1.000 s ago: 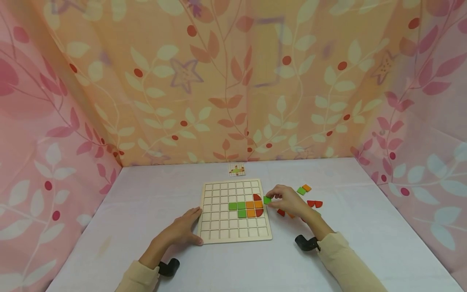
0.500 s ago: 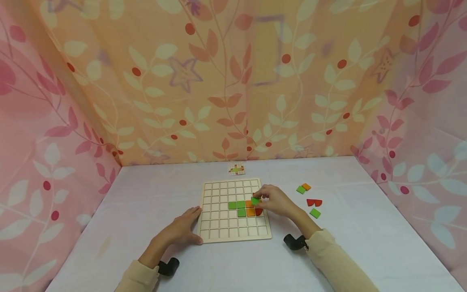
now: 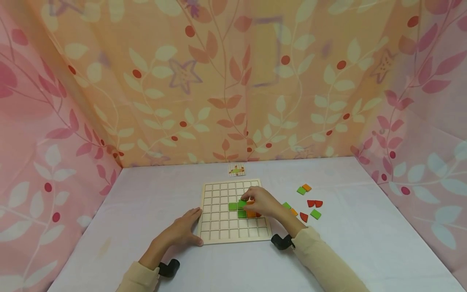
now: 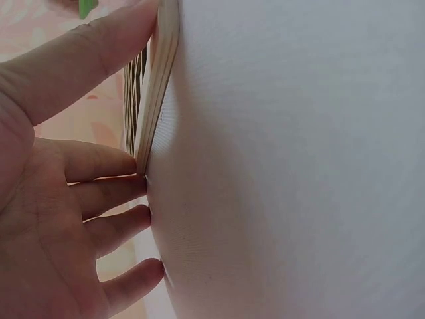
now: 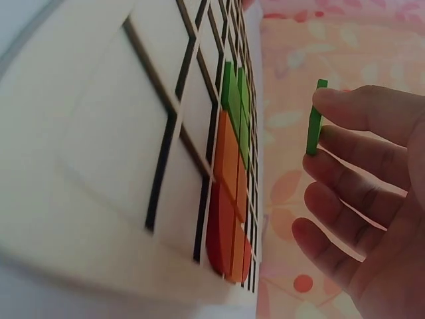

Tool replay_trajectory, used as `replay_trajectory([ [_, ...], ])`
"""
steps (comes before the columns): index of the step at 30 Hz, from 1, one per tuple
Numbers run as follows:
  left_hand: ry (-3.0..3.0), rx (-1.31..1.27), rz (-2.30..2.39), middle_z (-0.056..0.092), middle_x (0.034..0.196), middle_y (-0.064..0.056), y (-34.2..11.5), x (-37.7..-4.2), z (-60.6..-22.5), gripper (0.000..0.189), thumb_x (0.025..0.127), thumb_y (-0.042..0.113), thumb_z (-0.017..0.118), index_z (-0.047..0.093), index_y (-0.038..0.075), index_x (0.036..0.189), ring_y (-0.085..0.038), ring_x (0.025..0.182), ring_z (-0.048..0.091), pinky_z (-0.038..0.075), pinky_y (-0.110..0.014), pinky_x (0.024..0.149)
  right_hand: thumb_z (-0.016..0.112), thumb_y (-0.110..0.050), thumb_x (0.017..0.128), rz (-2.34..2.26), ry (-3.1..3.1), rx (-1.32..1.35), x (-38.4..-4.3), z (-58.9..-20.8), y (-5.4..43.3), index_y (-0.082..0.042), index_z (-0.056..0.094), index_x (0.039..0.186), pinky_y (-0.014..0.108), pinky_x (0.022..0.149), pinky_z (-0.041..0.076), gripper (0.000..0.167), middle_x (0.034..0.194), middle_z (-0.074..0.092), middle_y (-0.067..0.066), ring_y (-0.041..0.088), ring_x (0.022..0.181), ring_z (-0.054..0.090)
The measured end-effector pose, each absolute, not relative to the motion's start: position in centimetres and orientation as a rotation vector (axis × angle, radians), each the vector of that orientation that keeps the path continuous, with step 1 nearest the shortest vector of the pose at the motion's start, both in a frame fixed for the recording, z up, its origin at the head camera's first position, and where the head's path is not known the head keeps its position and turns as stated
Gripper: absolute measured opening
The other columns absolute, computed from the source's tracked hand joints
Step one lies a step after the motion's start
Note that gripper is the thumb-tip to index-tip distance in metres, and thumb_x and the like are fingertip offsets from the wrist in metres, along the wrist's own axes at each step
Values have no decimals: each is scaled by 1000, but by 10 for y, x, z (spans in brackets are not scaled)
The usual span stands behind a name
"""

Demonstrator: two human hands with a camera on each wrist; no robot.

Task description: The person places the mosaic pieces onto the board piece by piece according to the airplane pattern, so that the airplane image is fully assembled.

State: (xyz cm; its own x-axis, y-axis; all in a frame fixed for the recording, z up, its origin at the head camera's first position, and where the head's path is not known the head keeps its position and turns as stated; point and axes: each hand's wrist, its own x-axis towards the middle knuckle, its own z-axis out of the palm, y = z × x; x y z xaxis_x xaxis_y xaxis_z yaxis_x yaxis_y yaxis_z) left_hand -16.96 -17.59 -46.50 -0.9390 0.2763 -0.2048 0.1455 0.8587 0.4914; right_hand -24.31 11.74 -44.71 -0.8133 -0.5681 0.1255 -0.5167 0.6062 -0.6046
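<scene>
A pale wooden grid board [image 3: 219, 234] lies on the white table. My left hand [image 3: 180, 228] rests against its left side, thumb and fingertips touching the edge, fingers fairly straight in the left wrist view. Over the board, my right hand [image 3: 264, 201] pinches a green square tile [image 5: 316, 119] between thumb and fingers. That tile is raised above the grid in the right wrist view. Set in the cells are green tiles [image 3: 232, 207], orange square tiles [image 5: 226, 149] and red rounded tiles [image 5: 218, 229]. The right hand partly covers them in the head view.
Right of the board lie loose tiles: green ones [image 3: 315, 214], orange ones [image 3: 307, 187] and red rounded ones [image 3: 304, 217]. A small pattern card [image 3: 236, 169] lies behind the board. Patterned cloth [image 3: 233, 81] closes off the back and sides.
My right hand has moved left from the board's right edge to over its middle, carrying the green tile. The left hand has stayed at the board's left edge.
</scene>
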Motion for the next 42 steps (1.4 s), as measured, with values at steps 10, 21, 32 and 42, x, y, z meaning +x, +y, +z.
replay_trajectory([
  [10, 2757, 317, 707, 33, 157, -19, -175, -168, -465, 102, 65, 25, 89, 37, -2, 147, -40, 146, 27, 26, -63, 114, 79, -17, 80, -837, 2773, -995, -242, -453, 96, -10, 76, 98, 22, 70, 47, 21, 91, 67, -2, 12, 81, 56],
  [21, 2763, 332, 714, 34, 156, -21, -175, -168, -462, 101, 65, 24, 89, 37, -4, 146, -42, 146, 27, 26, -64, 113, 78, -19, 80, -649, 2786, -1007, -233, -452, 81, -10, 77, 98, 26, 75, 50, 20, 93, 67, -1, 14, 89, 57],
  [32, 2762, 336, 725, 33, 156, -20, -176, -169, -463, 101, 64, 23, 89, 37, -3, 147, -41, 146, 28, 26, -64, 113, 78, -22, 80, -556, 2817, -964, -232, -457, 77, -14, 76, 98, 23, 73, 47, 20, 91, 63, -5, 10, 87, 52],
  [42, 2761, 328, 710, 33, 156, -20, -176, -169, -462, 101, 65, 24, 90, 37, -3, 147, -41, 146, 27, 26, -64, 113, 78, -21, 81, -532, 2829, -967, -230, -456, 76, -14, 76, 98, 23, 73, 47, 19, 93, 63, -4, 11, 88, 53],
])
